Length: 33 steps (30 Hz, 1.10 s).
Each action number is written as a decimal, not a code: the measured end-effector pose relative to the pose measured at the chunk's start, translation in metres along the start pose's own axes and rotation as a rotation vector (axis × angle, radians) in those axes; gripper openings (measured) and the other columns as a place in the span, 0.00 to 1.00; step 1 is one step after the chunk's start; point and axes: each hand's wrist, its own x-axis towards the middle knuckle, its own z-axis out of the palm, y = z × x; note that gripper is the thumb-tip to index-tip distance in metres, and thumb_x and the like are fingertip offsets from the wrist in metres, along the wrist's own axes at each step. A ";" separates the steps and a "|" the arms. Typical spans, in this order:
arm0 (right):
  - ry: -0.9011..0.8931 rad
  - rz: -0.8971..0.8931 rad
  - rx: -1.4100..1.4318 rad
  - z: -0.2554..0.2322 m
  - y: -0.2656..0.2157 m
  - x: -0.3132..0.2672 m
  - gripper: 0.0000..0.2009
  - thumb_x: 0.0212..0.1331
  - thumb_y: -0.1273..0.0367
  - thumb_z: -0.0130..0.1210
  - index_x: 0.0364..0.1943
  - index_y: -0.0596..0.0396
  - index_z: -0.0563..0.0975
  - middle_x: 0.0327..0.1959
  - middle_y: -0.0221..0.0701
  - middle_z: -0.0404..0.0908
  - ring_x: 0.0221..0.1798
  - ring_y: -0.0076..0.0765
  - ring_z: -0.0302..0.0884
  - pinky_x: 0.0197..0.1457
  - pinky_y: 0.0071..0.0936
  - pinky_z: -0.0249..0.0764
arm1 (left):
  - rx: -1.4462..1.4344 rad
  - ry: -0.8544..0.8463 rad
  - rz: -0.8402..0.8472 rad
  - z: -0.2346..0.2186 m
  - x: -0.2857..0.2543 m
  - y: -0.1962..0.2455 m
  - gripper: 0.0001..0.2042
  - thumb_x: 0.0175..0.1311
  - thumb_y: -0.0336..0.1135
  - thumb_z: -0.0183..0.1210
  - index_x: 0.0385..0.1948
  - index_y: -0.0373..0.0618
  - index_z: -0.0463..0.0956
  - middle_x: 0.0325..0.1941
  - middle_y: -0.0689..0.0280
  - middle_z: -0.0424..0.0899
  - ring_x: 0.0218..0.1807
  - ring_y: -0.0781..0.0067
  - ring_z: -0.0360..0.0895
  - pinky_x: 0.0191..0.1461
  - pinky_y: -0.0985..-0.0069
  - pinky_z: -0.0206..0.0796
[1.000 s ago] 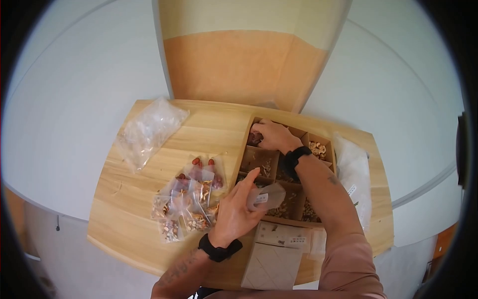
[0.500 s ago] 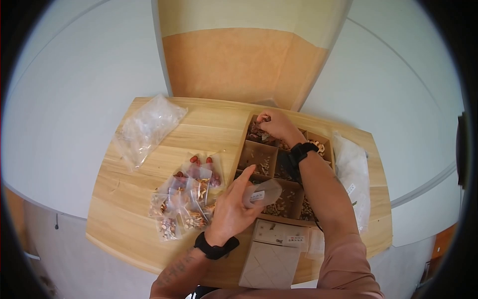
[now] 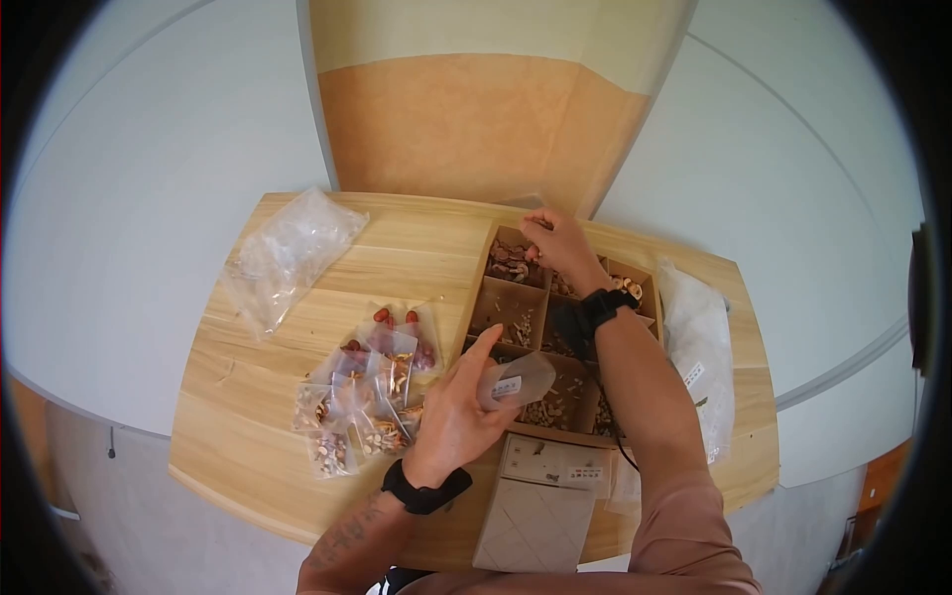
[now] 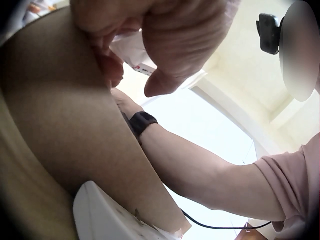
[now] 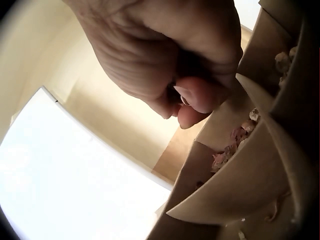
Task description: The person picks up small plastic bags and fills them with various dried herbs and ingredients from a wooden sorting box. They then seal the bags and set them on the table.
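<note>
My left hand (image 3: 456,424) holds a small clear plastic bag (image 3: 524,381) with a white label, index finger extended, beside the front left of a cardboard box. My right hand (image 3: 563,250) is over the far left part of this divided box (image 3: 468,322), its fingers curled around some small dark dried pieces (image 3: 541,224). Dark reddish dried slices (image 3: 509,264) lie in the far left compartment below it. In the right wrist view the curled fingers (image 5: 197,95) hide most of what they hold, just above the cardboard walls (image 5: 240,175).
Several filled clear bags (image 3: 382,382) with red dates and dried bits lie left on the wooden table (image 3: 238,426). A large crumpled plastic bag (image 3: 297,253) lies at the far left, another bag (image 3: 694,347) right of the box. A pale flat box (image 3: 535,511) is at the front.
My right hand has lifted out of the far left compartment and shifted slightly right, uncovering the dark slices there. My left hand keeps holding the small bag almost in place.
</note>
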 end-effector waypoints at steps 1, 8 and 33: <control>0.006 0.019 0.053 0.000 -0.004 -0.003 0.14 0.64 0.62 0.59 0.47 0.58 0.78 0.31 0.27 0.78 0.27 0.20 0.76 0.24 0.18 0.67 | -0.002 0.000 -0.001 0.000 0.000 0.000 0.38 0.47 0.22 0.67 0.67 0.45 0.65 0.37 0.58 0.83 0.40 0.60 0.84 0.45 0.71 0.75; 0.016 0.032 0.687 -0.004 0.000 -0.008 0.09 0.68 0.65 0.53 0.40 0.57 0.75 0.30 0.31 0.76 0.29 0.24 0.74 0.23 0.21 0.66 | 0.000 -0.003 -0.017 0.000 0.000 -0.001 0.38 0.48 0.22 0.65 0.67 0.44 0.64 0.37 0.58 0.83 0.39 0.61 0.84 0.46 0.72 0.75; 0.196 -0.122 1.559 0.016 -0.073 -0.181 0.11 0.72 0.63 0.48 0.33 0.54 0.74 0.31 0.32 0.77 0.30 0.30 0.72 0.26 0.23 0.64 | 0.054 -0.016 -0.062 0.002 0.002 -0.001 0.36 0.53 0.27 0.68 0.68 0.46 0.63 0.39 0.58 0.84 0.40 0.61 0.85 0.45 0.71 0.75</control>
